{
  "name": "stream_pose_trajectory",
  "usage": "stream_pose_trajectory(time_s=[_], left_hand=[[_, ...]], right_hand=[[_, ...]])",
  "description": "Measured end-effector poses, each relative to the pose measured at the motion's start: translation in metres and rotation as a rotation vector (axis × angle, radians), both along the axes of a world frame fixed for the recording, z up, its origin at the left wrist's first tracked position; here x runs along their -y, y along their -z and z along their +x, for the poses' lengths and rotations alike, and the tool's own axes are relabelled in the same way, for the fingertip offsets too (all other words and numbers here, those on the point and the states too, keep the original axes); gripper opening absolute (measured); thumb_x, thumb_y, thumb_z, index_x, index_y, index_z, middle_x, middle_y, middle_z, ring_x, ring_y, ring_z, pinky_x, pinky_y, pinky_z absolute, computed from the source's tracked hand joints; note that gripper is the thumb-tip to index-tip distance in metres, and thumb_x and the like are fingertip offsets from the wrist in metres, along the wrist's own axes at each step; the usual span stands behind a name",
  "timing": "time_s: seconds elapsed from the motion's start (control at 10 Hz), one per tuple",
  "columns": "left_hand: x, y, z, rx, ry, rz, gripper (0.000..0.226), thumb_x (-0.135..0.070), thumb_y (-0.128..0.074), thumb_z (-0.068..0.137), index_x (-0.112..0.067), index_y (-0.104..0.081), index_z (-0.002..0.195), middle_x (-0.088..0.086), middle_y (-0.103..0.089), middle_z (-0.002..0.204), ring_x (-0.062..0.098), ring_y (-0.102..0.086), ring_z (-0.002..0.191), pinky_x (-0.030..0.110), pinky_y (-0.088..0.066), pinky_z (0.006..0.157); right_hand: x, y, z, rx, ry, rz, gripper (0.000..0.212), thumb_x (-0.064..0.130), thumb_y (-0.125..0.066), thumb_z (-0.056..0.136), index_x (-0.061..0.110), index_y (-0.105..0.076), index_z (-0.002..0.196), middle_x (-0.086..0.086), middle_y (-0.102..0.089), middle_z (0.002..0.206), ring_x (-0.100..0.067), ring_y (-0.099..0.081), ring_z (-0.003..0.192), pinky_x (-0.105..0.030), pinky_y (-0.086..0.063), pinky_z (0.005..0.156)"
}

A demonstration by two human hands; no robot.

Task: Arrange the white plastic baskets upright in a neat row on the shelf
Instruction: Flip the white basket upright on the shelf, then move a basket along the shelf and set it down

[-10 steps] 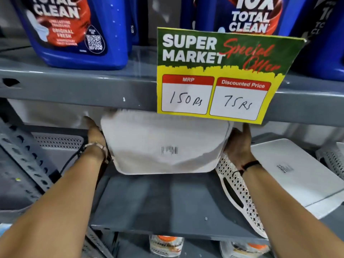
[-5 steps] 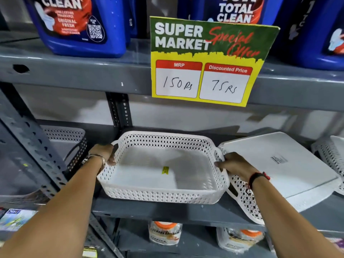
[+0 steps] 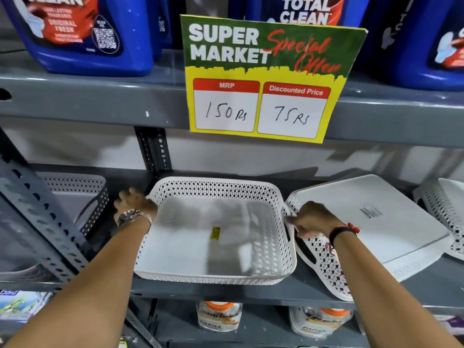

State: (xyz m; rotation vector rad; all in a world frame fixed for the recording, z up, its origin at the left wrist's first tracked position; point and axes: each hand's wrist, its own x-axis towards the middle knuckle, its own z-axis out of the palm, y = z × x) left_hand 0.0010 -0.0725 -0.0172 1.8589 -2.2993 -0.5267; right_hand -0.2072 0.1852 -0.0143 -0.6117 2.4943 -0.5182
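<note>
A white perforated basket [image 3: 216,237] stands upright on the grey shelf [image 3: 226,291], a yellow sticker inside it. My right hand [image 3: 311,218] grips its right handle. My left hand [image 3: 135,204] hovers just off its left rim, blurred, with fingers loosely apart. Another upright basket [image 3: 75,197] sits further left, behind a slotted post. To the right, an overturned basket [image 3: 364,222] lies tilted with its bottom up, touching the middle one. A further tilted basket [image 3: 447,209] is cut off by the right edge.
A green-and-yellow price sign [image 3: 263,81] hangs from the upper shelf edge, below blue detergent bottles [image 3: 82,33]. A slanted slotted metal post [image 3: 42,217] crosses the left side. Jars with orange lids [image 3: 218,315] stand on the shelf below.
The middle basket went from bottom facing me to upright and now rests on the shelf. My left hand has slipped off its left handle; my right hand stays on the right handle.
</note>
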Motion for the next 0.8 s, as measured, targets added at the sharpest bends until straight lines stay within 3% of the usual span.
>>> stream_pose_trajectory(time_s=[0.1,0.2,0.3,0.4,0.5,0.6,0.7,0.8], left_hand=[[-0.024,-0.013,-0.040,-0.069,0.167,-0.101,0.048,-0.019,-0.046,0.093,0.002,-0.036,0.135,0.025,-0.036,0.141,0.040,-0.034,0.131,0.045,-0.037,0.105],[-0.055,-0.019,-0.080,-0.268,0.241,-0.055,0.040,-0.015,-0.046,0.093,0.004,-0.043,0.129,0.027,-0.043,0.137,0.040,-0.041,0.128,0.041,-0.037,0.105],[-0.107,-0.023,-0.145,-0.554,0.294,0.212,0.023,-0.014,-0.051,0.090,0.005,-0.057,0.101,0.029,-0.061,0.117,0.039,-0.057,0.112,0.036,-0.045,0.094],[-0.146,-0.021,-0.182,-0.611,0.338,0.438,0.023,-0.017,-0.057,0.081,0.005,-0.059,0.087,0.029,-0.062,0.090,0.032,-0.060,0.083,0.034,-0.044,0.077],[-0.189,-0.010,-0.218,-0.560,0.373,0.579,0.037,-0.017,-0.050,0.091,-0.002,-0.054,0.124,0.026,-0.057,0.124,0.029,-0.056,0.096,0.029,-0.037,0.079],[-0.222,-0.009,-0.227,-0.450,0.310,0.515,0.042,-0.014,-0.044,0.095,0.005,-0.046,0.132,0.024,-0.050,0.137,0.036,-0.053,0.120,0.033,-0.043,0.083],[-0.220,0.011,-0.238,-0.447,0.220,0.496,0.044,-0.013,-0.041,0.097,0.009,-0.041,0.135,0.027,-0.044,0.141,0.038,-0.044,0.131,0.039,-0.040,0.106],[-0.231,0.012,-0.239,-0.399,0.191,0.491,0.048,-0.020,-0.037,0.099,0.008,-0.035,0.139,0.026,-0.040,0.145,0.036,-0.040,0.134,0.039,-0.033,0.113]], right_hand=[[-0.019,-0.016,-0.032,-0.274,0.059,-0.091,0.054,0.039,-0.049,0.090,0.010,-0.049,0.044,0.000,-0.057,0.038,-0.009,-0.058,0.039,-0.027,-0.048,0.072],[-0.045,-0.017,-0.064,-0.346,0.136,-0.141,0.052,0.037,-0.047,0.091,0.004,-0.051,0.051,-0.017,-0.068,0.060,-0.030,-0.066,0.070,-0.036,-0.048,0.087],[-0.095,-0.017,-0.107,-0.421,0.221,-0.123,0.045,0.032,-0.041,0.094,-0.003,-0.056,0.070,-0.026,-0.067,0.090,-0.039,-0.058,0.102,-0.031,-0.037,0.074],[-0.129,-0.016,-0.135,-0.428,0.291,-0.127,0.045,0.027,-0.037,0.096,-0.011,-0.061,0.095,-0.032,-0.063,0.110,-0.040,-0.056,0.108,-0.037,-0.041,0.079],[-0.164,-0.009,-0.161,-0.440,0.291,-0.257,0.046,0.019,-0.024,0.095,-0.009,-0.058,0.107,-0.035,-0.061,0.111,-0.047,-0.059,0.101,-0.046,-0.048,0.081],[-0.184,0.005,-0.190,-0.468,0.237,-0.443,0.043,0.017,-0.025,0.092,-0.008,-0.059,0.105,-0.037,-0.063,0.103,-0.049,-0.062,0.093,-0.051,-0.053,0.076],[-0.196,0.011,-0.206,-0.165,0.330,-0.265,0.048,0.027,-0.030,0.099,-0.006,-0.047,0.129,-0.030,-0.047,0.134,-0.041,-0.045,0.124,-0.043,-0.035,0.104],[-0.199,0.013,-0.207,-0.011,0.280,-0.241,0.058,0.039,-0.022,0.098,-0.001,-0.040,0.136,-0.024,-0.043,0.141,-0.039,-0.041,0.128,-0.042,-0.033,0.109]])
